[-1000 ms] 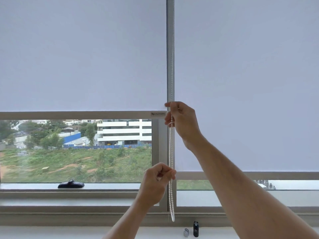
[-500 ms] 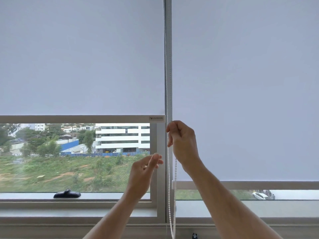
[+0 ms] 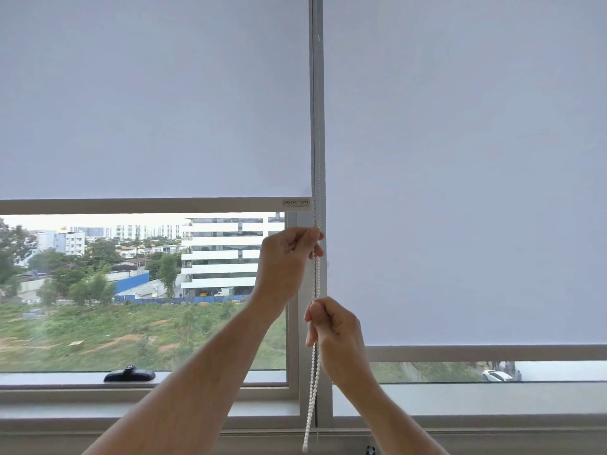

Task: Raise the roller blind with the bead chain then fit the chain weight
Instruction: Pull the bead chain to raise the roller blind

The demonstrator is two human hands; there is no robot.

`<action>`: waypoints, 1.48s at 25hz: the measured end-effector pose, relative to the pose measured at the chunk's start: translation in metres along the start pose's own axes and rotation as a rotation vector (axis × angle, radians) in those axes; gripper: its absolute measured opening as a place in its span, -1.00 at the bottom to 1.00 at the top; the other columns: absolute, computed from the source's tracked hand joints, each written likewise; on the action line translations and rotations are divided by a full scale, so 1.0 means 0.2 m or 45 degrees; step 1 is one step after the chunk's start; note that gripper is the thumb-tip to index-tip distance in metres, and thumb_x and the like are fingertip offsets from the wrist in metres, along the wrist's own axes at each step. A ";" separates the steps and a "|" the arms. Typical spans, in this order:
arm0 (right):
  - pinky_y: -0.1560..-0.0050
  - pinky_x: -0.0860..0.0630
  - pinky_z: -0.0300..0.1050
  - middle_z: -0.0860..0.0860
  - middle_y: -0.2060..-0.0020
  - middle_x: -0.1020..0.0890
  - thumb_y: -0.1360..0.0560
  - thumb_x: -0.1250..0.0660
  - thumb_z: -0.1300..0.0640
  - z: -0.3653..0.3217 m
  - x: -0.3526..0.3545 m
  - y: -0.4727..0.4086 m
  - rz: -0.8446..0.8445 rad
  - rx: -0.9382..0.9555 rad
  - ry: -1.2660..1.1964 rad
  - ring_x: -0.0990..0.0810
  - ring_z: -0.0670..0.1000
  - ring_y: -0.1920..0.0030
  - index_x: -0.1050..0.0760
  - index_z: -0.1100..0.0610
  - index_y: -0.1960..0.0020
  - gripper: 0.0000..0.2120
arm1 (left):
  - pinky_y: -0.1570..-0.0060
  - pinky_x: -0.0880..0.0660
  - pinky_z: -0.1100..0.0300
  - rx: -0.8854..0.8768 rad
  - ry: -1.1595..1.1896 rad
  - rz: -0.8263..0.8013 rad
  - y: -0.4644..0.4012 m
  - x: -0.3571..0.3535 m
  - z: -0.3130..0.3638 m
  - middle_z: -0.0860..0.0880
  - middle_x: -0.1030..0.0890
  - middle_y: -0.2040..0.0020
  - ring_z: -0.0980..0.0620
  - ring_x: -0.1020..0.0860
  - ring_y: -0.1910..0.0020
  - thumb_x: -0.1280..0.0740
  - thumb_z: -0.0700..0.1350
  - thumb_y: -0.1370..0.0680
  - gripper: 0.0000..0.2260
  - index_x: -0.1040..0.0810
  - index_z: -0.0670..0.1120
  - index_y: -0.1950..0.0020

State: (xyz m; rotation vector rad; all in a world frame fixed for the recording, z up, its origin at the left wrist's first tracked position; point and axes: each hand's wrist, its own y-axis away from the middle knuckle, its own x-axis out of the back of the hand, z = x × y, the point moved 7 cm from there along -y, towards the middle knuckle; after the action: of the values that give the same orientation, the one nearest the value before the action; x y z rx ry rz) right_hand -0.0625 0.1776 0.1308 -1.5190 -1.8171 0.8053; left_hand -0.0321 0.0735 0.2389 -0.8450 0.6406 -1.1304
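Observation:
A white bead chain (image 3: 317, 277) hangs down along the grey centre post of the window. My left hand (image 3: 289, 257) pinches the chain just below the bottom bar (image 3: 131, 205) of the left roller blind (image 3: 154, 100). Lower down, my right hand (image 3: 335, 326) is closed around the same chain. The chain's loop end (image 3: 308, 431) dangles near the sill. A small dark object (image 3: 370, 450) shows at the bottom edge; only its top is visible.
The right roller blind (image 3: 466, 159) hangs lower, its bottom bar (image 3: 492, 353) near the sill. A black window handle (image 3: 129, 375) lies on the left frame ledge. Buildings and grass show through the glass.
My left hand let go low down, rose and took the chain just under the left blind's bar. My right hand pulled the chain down. The left blind's bar sits higher in the window.

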 end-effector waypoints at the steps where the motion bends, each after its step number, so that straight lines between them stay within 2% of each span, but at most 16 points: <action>1: 0.32 -0.37 -0.34 -0.04 0.51 -0.53 -0.63 -0.21 0.24 0.00 0.01 0.01 -0.024 0.006 -0.024 -0.46 -0.15 0.46 -0.51 0.04 0.26 -0.69 | 0.31 -0.47 0.38 0.011 0.014 -0.006 0.01 0.00 0.00 0.08 -0.64 0.42 0.23 -0.52 0.42 -0.36 -0.13 -0.58 -0.85 -0.68 -0.08 0.15; 4: 0.14 -0.44 -0.33 0.04 0.37 -0.67 -0.61 -0.19 0.11 -0.03 0.03 0.00 -0.112 0.083 -0.168 -0.60 -0.07 0.30 -0.60 0.09 0.26 -0.66 | 0.29 -0.48 0.38 0.010 0.056 -0.019 0.03 0.02 0.00 0.08 -0.62 0.44 0.22 -0.52 0.42 -0.36 -0.18 -0.57 -0.85 -0.67 -0.09 0.18; 6: 0.09 -0.47 -0.28 0.07 0.28 -0.73 -0.60 -0.14 -0.02 -0.04 0.07 -0.03 -0.047 0.122 -0.198 -0.67 -0.02 0.21 -0.66 0.09 0.25 -0.58 | 0.28 -0.49 0.36 -0.007 0.060 -0.027 0.03 0.02 0.01 0.06 -0.63 0.43 0.18 -0.53 0.40 -0.37 -0.18 -0.56 -0.86 -0.68 -0.09 0.17; 9: 0.10 -0.48 -0.09 0.03 0.30 -0.74 -0.61 -0.05 -0.14 -0.08 0.15 -0.14 0.174 0.064 -0.186 -0.69 -0.01 0.23 -0.67 0.00 0.25 -0.50 | 0.26 -0.50 0.35 -0.050 0.018 -0.048 0.08 0.01 0.00 0.06 -0.65 0.42 0.17 -0.56 0.39 -0.37 -0.20 -0.55 -0.85 -0.68 -0.05 0.18; 13: 0.15 -0.49 -0.11 0.01 0.35 -0.70 -0.62 -0.07 -0.22 -0.28 0.20 -0.34 0.234 0.115 -0.106 -0.66 -0.05 0.27 -0.63 -0.01 0.18 -0.52 | 0.30 -0.48 0.33 -0.057 -0.086 -0.086 0.18 0.02 -0.13 0.05 -0.66 0.41 0.18 -0.57 0.41 -0.40 -0.17 -0.54 -0.85 -0.69 -0.02 0.20; 17: 0.16 -0.45 -0.17 -0.05 0.36 -0.67 -0.65 -0.12 -0.13 -0.44 0.15 -0.54 0.170 0.062 0.005 -0.63 -0.13 0.29 -0.58 0.00 0.07 -0.66 | 0.29 -0.48 0.29 0.023 -0.166 -0.126 0.30 0.04 -0.28 0.04 -0.67 0.39 0.15 -0.57 0.39 -0.40 -0.18 -0.54 -0.83 -0.69 0.06 0.18; 22: 0.12 -0.51 -0.06 -0.08 0.24 -0.56 -0.62 -0.20 -0.09 -0.48 0.09 -0.66 0.163 -0.056 0.078 -0.54 -0.03 0.21 -0.53 0.05 -0.04 -0.76 | 0.26 -0.49 0.34 0.021 -0.241 -0.180 0.40 0.03 -0.32 0.06 -0.68 0.37 0.22 -0.57 0.38 -0.42 -0.13 -0.53 -0.84 -0.69 0.10 0.22; 24: 0.22 -0.49 -0.07 -0.07 0.34 -0.53 -0.66 -0.16 0.03 -0.48 0.07 -0.66 0.123 -0.007 0.056 -0.50 -0.06 0.32 -0.55 0.05 0.09 -0.75 | 0.34 -0.40 0.44 0.021 -0.256 -0.213 0.44 0.01 -0.33 0.07 -0.68 0.36 0.27 -0.52 0.43 -0.42 -0.10 -0.53 -0.84 -0.68 0.10 0.23; 26: 0.34 -0.38 -0.16 -0.13 0.45 -0.47 -0.65 -0.14 0.13 -0.48 0.08 -0.63 0.179 0.076 0.140 -0.40 -0.10 0.42 -0.49 0.03 0.24 -0.69 | 0.38 -0.35 0.48 0.028 -0.275 -0.237 0.45 0.00 -0.35 0.06 -0.69 0.33 0.29 -0.50 0.47 -0.43 -0.09 -0.52 -0.87 -0.69 0.07 0.21; 28: 0.37 -0.32 -0.21 -0.18 0.51 -0.44 -0.64 -0.13 0.16 -0.44 0.10 -0.57 0.233 0.111 0.172 -0.34 -0.13 0.44 -0.45 0.01 0.28 -0.67 | 0.25 -0.46 0.40 0.069 -0.280 -0.314 0.46 0.00 -0.38 0.07 -0.72 0.28 0.24 -0.59 0.35 -0.43 0.02 -0.50 -0.90 -0.71 0.06 0.17; 30: 0.38 -0.30 -0.23 -0.19 0.53 -0.43 -0.65 -0.14 0.15 -0.41 0.11 -0.53 0.236 0.134 0.135 -0.32 -0.15 0.45 -0.44 -0.01 0.29 -0.65 | 0.03 -0.58 0.22 0.170 -0.177 -0.426 0.46 0.00 -0.43 0.05 -0.75 0.13 0.12 -0.68 0.10 -0.41 0.21 -0.44 -0.74 -0.73 0.07 0.08; 32: 0.41 -0.29 -0.28 -0.17 0.52 -0.42 -0.65 -0.15 0.16 -0.38 0.11 -0.49 0.222 0.155 0.098 -0.31 -0.15 0.47 -0.45 0.00 0.29 -0.65 | -0.07 -0.59 0.10 0.276 0.001 -0.449 0.44 0.02 -0.47 0.01 -0.74 -0.03 0.02 -0.67 -0.06 -0.36 0.37 -0.36 -0.53 -0.71 0.08 -0.07; 34: 0.42 -0.31 -0.32 -0.15 0.51 -0.42 -0.65 -0.17 0.19 -0.37 0.10 -0.45 0.201 0.186 0.081 -0.33 -0.17 0.47 -0.46 0.02 0.28 -0.66 | -0.03 -0.58 0.06 0.264 0.068 -0.335 0.36 0.06 -0.45 -0.03 -0.74 -0.04 -0.04 -0.67 -0.05 -0.31 0.45 -0.33 -0.43 -0.69 0.07 -0.09; 37: 0.38 -0.36 -0.33 -0.14 0.48 -0.46 -0.66 -0.17 0.20 -0.34 0.06 -0.38 0.161 0.201 0.082 -0.38 -0.17 0.45 -0.44 -0.02 0.29 -0.64 | 0.04 -0.59 0.06 0.148 0.027 -0.202 0.19 0.09 -0.34 -0.05 -0.75 0.08 -0.05 -0.69 0.04 -0.27 0.44 -0.38 -0.44 -0.71 0.02 -0.03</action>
State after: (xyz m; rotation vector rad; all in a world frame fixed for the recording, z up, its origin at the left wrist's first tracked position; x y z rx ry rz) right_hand -0.0569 0.1829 0.2330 -1.5504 -1.5844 0.9268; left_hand -0.0607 0.0467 0.1693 -0.7951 0.5271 -1.3090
